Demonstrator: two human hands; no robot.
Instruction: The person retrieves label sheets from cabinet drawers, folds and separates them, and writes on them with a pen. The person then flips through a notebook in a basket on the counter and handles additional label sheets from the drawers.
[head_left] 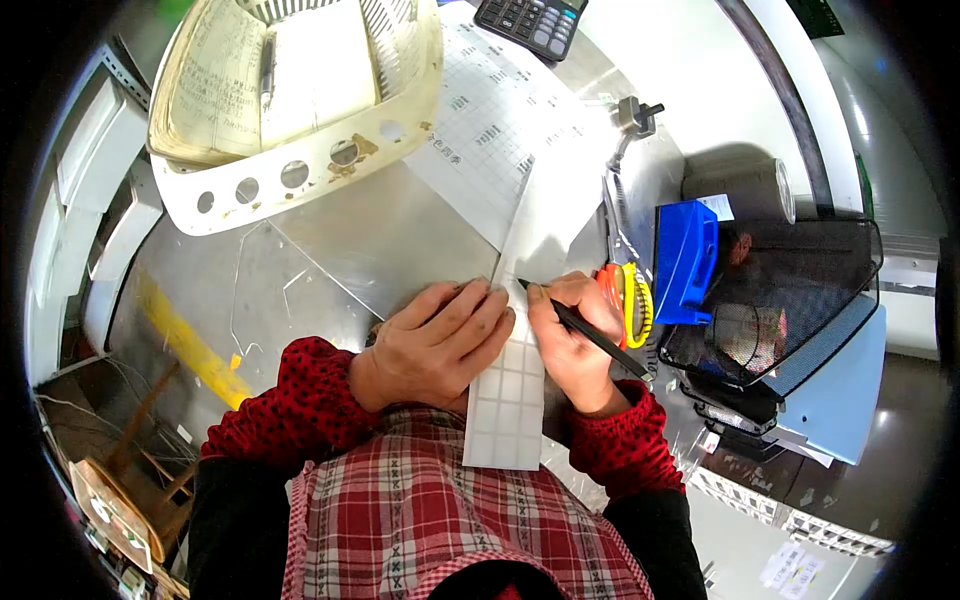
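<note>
A white strip of blank label squares [505, 410] lies lengthwise at the table's front edge, its near end over the checked apron. My left hand [440, 335] rests on the strip's left side, fingers stretched out and lying flat, with nothing visible in them. My right hand [575, 345] is closed around a black pen [603, 341]. The pen's tip points at the upper part of the strip, just right of my left fingertips; whether it touches cannot be made out. Beyond both hands lie white sheets printed with a grid [480, 130].
A cream plastic basket [270, 190] holds an open notebook [320, 85] and a pen at upper left. A calculator [530, 25] sits at the back. On the right are red and yellow rings [637, 305], a blue plastic object [686, 255] and a black mesh tray [835, 310].
</note>
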